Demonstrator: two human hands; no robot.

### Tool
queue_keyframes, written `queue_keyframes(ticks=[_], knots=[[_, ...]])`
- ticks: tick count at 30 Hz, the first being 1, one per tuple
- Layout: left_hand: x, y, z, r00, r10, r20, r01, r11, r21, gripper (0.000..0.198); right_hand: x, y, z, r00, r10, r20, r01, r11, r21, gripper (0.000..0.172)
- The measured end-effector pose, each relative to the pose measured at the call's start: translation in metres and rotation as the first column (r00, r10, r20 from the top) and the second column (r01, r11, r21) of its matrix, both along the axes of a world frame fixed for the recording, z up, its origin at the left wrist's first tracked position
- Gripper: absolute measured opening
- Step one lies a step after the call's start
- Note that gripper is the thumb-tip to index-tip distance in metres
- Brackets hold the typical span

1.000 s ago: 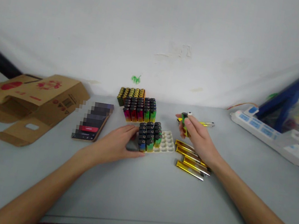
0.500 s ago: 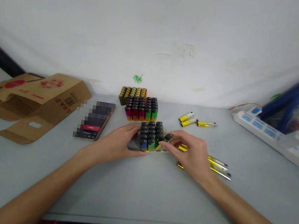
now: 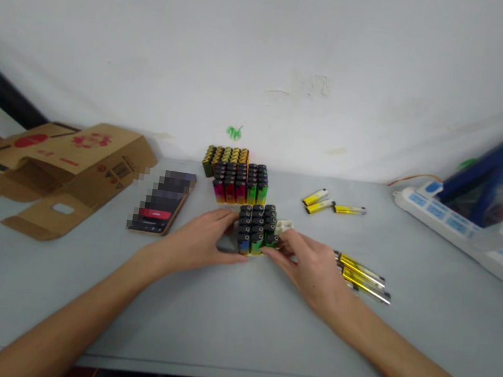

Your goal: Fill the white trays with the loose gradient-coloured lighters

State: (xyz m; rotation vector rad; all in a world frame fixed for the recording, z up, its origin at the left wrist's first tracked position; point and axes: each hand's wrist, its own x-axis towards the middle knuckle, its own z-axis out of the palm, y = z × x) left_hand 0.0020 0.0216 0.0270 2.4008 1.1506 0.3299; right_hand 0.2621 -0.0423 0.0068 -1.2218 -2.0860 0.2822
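Upright lighters (image 3: 257,221) with black tops stand in rows in a pale tray (image 3: 284,225), whose bare part shows on the right. My left hand (image 3: 204,235) is wrapped round the left side of this tray, thumb along the front and fingers behind. My right hand (image 3: 309,261) pinches a green lighter (image 3: 271,240) at the front right of the rows. That lighter is upright, level with its neighbours. Beside my right hand, several yellow-and-silver lighters (image 3: 363,278) lie flat, partly hidden by the hand.
Behind stand blocks of red and green lighters (image 3: 240,187) and gold-topped ones (image 3: 226,156). Three yellow lighters (image 3: 319,205) lie at the back right. A phone (image 3: 161,203) and an open cardboard box (image 3: 91,155) are on the left, a power strip (image 3: 463,229) on the right.
The green lighter in my right hand was tilted and has gone down upright into the front right of the tray. My right hand moved left with it; my left hand stayed.
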Motion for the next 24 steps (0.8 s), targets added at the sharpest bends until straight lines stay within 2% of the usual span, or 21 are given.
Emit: queue_keyframes(ticks=[3,6,8,10,12,15,19,21,24], knots=[[0.000,0.001,-0.001,1.000,0.001,-0.014,-0.001,1.000,0.000,0.056,0.003,0.004,0.004,0.996,0.023,0.091,-0.024,1.000,0.009,0.039],[-0.001,0.001,-0.001,1.000,0.006,-0.029,-0.005,1.000,0.007,0.058,0.016,0.010,0.012,0.992,0.070,0.106,-0.072,0.997,0.024,0.043],[-0.001,0.002,-0.002,0.999,0.003,-0.045,-0.003,1.000,0.011,0.058,0.033,0.017,0.022,0.989,0.117,0.092,-0.117,0.993,-0.005,0.041],[-0.002,0.002,-0.002,0.998,0.004,-0.064,-0.003,1.000,0.014,0.056,0.055,0.024,0.034,0.982,0.146,0.119,-0.136,0.987,-0.089,0.037],[-0.002,0.002,-0.003,0.997,0.009,-0.076,-0.008,1.000,0.017,0.056,0.079,0.030,0.045,0.987,0.051,0.152,-0.033,0.993,-0.115,0.033],[-0.003,0.003,-0.004,0.997,0.005,-0.078,-0.004,1.000,0.016,0.058,0.108,0.035,0.057,0.969,0.017,0.247,0.065,0.945,-0.321,0.031],[-0.003,0.003,-0.005,0.997,0.001,-0.076,-0.001,1.000,0.008,0.058,0.120,0.036,0.054,0.948,0.118,0.295,0.065,0.837,-0.543,0.037],[-0.003,0.003,-0.004,0.997,0.004,-0.075,-0.003,1.000,0.009,0.057,0.117,0.035,0.049,0.940,0.159,0.303,0.043,0.823,-0.567,0.036],[-0.003,0.002,-0.002,0.997,0.009,-0.079,-0.008,1.000,0.014,0.054,0.111,0.033,0.043,0.932,0.187,0.312,0.017,0.835,-0.550,0.033]])
